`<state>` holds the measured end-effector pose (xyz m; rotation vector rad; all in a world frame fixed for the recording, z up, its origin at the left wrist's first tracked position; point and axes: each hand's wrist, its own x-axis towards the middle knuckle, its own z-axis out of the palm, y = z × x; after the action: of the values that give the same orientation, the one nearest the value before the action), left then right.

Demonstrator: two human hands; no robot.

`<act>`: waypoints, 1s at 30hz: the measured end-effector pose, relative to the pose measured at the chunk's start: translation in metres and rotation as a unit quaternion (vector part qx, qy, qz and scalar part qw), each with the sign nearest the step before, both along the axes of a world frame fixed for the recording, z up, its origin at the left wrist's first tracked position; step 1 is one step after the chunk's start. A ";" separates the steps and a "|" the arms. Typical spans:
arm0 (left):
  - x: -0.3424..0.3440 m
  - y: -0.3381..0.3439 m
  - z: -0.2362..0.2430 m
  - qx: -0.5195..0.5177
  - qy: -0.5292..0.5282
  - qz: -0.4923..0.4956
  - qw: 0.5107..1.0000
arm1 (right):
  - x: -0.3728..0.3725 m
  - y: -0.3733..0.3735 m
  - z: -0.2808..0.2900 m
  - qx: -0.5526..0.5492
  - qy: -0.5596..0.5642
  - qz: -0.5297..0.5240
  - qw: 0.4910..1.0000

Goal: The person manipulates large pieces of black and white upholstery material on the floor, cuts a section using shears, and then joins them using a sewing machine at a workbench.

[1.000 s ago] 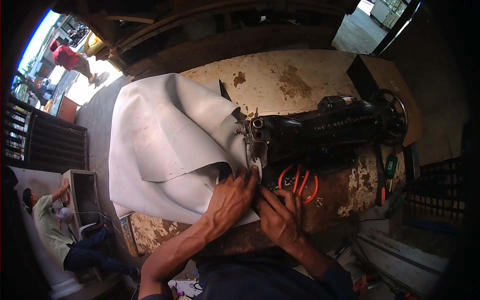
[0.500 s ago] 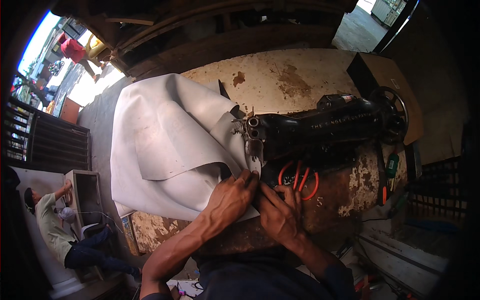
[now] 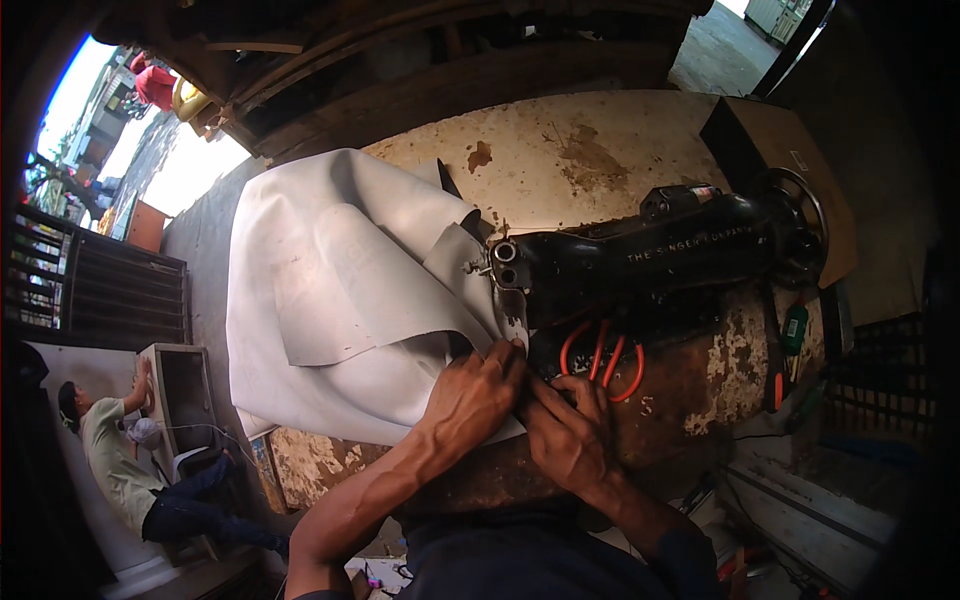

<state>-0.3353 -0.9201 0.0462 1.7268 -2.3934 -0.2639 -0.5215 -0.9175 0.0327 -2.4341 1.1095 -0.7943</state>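
A large sheet of pale grey vinyl-like material (image 3: 330, 270) lies bunched over the left of the table, one edge running under the head of a black sewing machine (image 3: 640, 250). Just in front of the needle end, my left hand (image 3: 473, 392) pinches the sheet's edge with fingers bent. My right hand (image 3: 570, 430) is beside it, fingers curled together at the same edge; the exact grip is partly hidden. Close to the right fingers, orange-handled scissors (image 3: 602, 365) lie by the machine's base.
The worn wooden table (image 3: 530, 150) has peeling patches. A cardboard box (image 3: 775, 150) stands behind the handwheel (image 3: 795, 225). A green bottle-like item (image 3: 796, 328) and an orange-handled tool (image 3: 778, 390) lie at the right. Another person (image 3: 115, 440) works at a cabinet (image 3: 185, 400) on the left.
My hands keep their hold on the sheet beside the needle end with little movement. The whole view has shifted slightly. In the background, the person in red has moved.
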 end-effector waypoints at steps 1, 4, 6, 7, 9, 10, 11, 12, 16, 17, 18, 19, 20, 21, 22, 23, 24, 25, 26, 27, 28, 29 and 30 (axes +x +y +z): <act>0.000 0.000 -0.001 0.009 0.002 0.002 1.000 | 0.000 0.000 -0.001 0.002 -0.002 -0.002 1.000; -0.003 -0.004 -0.003 0.012 0.006 0.001 1.000 | 0.001 -0.002 -0.001 0.001 0.009 -0.011 1.000; -0.002 -0.006 -0.004 -0.006 0.004 -0.003 1.000 | 0.001 -0.004 -0.002 -0.007 0.017 -0.013 1.000; -0.003 -0.008 -0.005 -0.022 0.004 -0.002 1.000 | 0.001 -0.006 -0.002 -0.012 0.023 -0.012 1.000; -0.003 -0.012 -0.005 -0.032 0.003 0.001 0.999 | 0.003 -0.008 -0.004 -0.014 0.021 -0.012 1.000; -0.002 -0.011 -0.005 -0.028 0.002 0.006 1.000 | 0.005 -0.008 -0.004 -0.017 0.020 -0.009 1.000; 0.000 -0.010 -0.003 -0.023 0.002 0.012 1.000 | 0.006 -0.008 -0.004 -0.020 0.027 -0.010 0.999; 0.003 -0.009 0.000 0.005 0.008 0.000 1.000 | 0.006 -0.008 -0.005 -0.022 0.034 -0.009 0.999; 0.021 -0.007 0.046 -0.022 0.007 -0.057 0.998 | 0.000 -0.009 -0.007 -0.030 0.071 -0.011 0.997; 0.031 -0.006 0.069 -0.032 -0.009 -0.069 0.997 | 0.002 -0.010 -0.005 -0.027 0.071 -0.025 0.997; 0.044 -0.003 0.086 -0.042 -0.028 -0.078 0.996 | 0.004 -0.009 -0.004 -0.032 0.073 -0.022 0.997; 0.059 0.003 0.094 -0.020 -0.034 -0.090 0.995 | 0.006 -0.009 -0.004 -0.039 0.073 -0.018 0.996; 0.073 0.008 0.100 0.004 -0.040 -0.104 0.994 | 0.008 -0.009 -0.004 -0.044 0.073 -0.018 0.996; 0.083 0.008 0.104 0.026 -0.047 -0.122 0.991 | 0.010 -0.009 -0.004 -0.048 0.070 -0.017 0.996; 0.092 0.009 0.105 0.009 -0.078 -0.129 0.988 | 0.013 -0.009 -0.004 -0.052 0.066 -0.014 0.996; 0.101 0.006 0.101 -0.012 -0.107 -0.141 0.984 | 0.013 -0.010 -0.003 -0.058 0.065 -0.015 0.996; 0.108 0.001 0.098 -0.032 -0.136 -0.153 0.978 | 0.013 -0.010 -0.003 -0.061 0.066 -0.012 0.996; 0.110 -0.006 0.098 -0.093 -0.084 -0.162 0.979 | 0.012 -0.011 -0.004 -0.065 0.067 -0.011 0.996; 0.109 -0.003 0.101 -0.065 -0.090 -0.173 0.979 | 0.011 -0.012 -0.004 -0.069 0.068 -0.010 0.995; 0.108 0.002 0.107 -0.038 -0.096 -0.184 0.977 | 0.012 -0.012 -0.005 -0.075 0.059 -0.008 0.995; 0.105 0.007 0.111 -0.011 -0.099 -0.200 0.975 | 0.013 -0.012 -0.006 -0.080 0.053 -0.010 0.995; 0.099 0.020 0.118 -0.015 -0.066 -0.186 0.980 | 0.011 -0.012 -0.006 -0.083 0.047 -0.013 0.995; 0.094 0.037 0.133 -0.007 -0.043 -0.198 0.979 | 0.009 -0.014 -0.007 -0.080 0.071 -0.005 0.994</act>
<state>-0.2416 -0.8830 0.1788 1.2633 -2.7815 -0.2249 -0.5122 -0.9312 0.0253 -2.6558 1.1503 -0.7491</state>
